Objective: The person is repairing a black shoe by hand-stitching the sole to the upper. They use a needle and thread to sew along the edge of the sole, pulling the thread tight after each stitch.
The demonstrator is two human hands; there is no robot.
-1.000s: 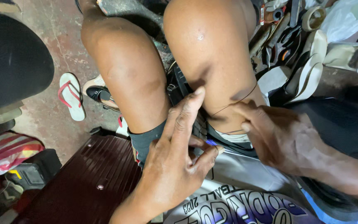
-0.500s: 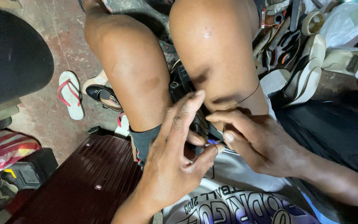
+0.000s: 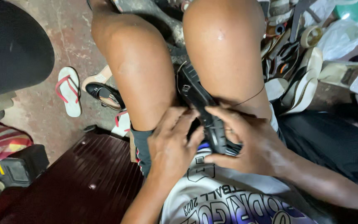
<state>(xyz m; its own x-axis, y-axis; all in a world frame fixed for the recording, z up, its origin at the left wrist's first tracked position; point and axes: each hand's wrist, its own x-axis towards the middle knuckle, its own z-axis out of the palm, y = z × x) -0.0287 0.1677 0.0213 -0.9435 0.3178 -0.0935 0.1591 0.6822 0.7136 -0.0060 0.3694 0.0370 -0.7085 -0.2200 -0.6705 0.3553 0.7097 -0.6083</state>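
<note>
**Between the knees: a black shoe held fast**

Head view: wedged between the seated person's bare knees, a black shoe [image 3: 199, 105] stands sole-edge up, the legs apparently serving as a vice so both hands stay free. The left hand [image 3: 171, 143] lies against the shoe's near side, fingers together and pressed flat, bracing rather than gripping. The right hand [image 3: 249, 139] curls over the shoe's lower end, thumb and fingers clamped on it; the shoe runs up and away from both palms. A thin thread [image 3: 251, 97] crosses the right thigh. Off left, a white flip-flop [image 3: 69, 91] lies on the floor, a maroon case [image 3: 79, 182] nearer.
</note>
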